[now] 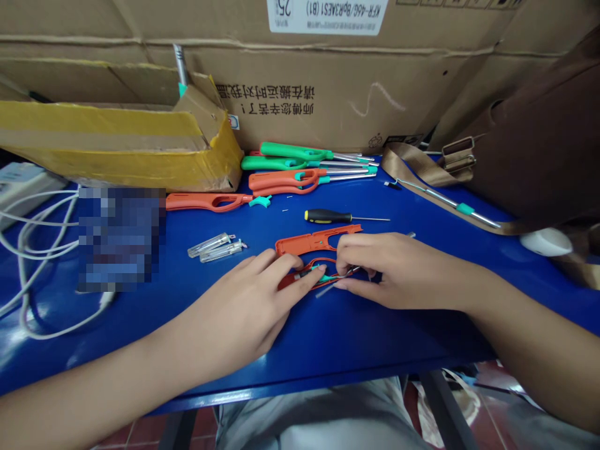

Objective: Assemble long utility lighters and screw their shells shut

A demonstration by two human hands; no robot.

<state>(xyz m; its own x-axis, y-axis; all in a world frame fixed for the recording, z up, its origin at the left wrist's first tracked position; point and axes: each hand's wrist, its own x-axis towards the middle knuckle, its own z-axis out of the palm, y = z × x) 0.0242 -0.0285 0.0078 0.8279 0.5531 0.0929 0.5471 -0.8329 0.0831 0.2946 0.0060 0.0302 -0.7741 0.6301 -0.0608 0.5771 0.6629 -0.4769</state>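
On the blue table an opened orange lighter half lies between my hands, with a teal part and a thin metal tube in it. My left hand rests flat beside it, fingertips pressing on its left end. My right hand pinches the parts at its right end, fingers curled together. The other orange shell half lies just behind them.
A black-and-yellow screwdriver lies behind the shell. Several green and orange long lighters are stacked at the back, one orange handle to the left, two clear fuel tubes, white cables, cardboard boxes, a brown bag strap.
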